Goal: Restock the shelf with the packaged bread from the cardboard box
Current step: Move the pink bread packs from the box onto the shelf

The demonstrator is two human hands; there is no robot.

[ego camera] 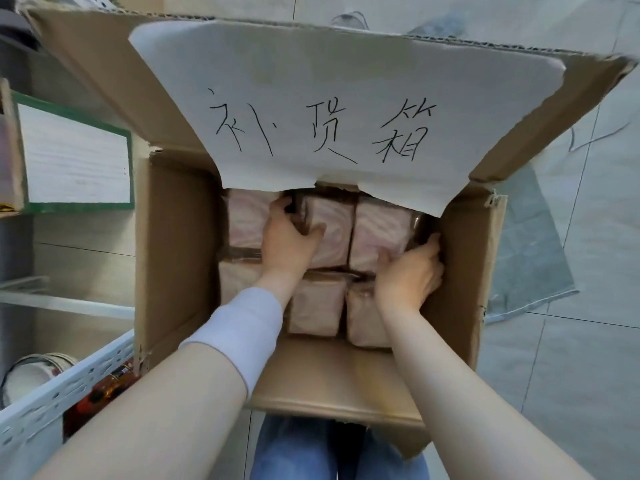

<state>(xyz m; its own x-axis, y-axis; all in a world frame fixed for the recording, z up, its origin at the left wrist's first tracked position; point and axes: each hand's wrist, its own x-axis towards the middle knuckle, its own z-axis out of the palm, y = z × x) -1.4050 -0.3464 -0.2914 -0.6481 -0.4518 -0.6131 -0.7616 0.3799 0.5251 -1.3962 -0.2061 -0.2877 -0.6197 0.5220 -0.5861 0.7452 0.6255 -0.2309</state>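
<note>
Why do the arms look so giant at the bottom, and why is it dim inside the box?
Head view: the wide-angle lens stretches the forearms near the bottom edge; head view: the wrapped bread packs sit deep in the brown cardboard box, under the overhanging white paper sign, so they look dim and soft.

— What's the floor point(571, 375) like?
— Large pale grey tiles with thin dark joints, evenly lit.
— Anything lying on it?
— A grey sheet point(530, 258) at the right edge of the frame, with a thin cord point(595, 136) above it. At left, a green-framed white board point(72, 157).
</note>
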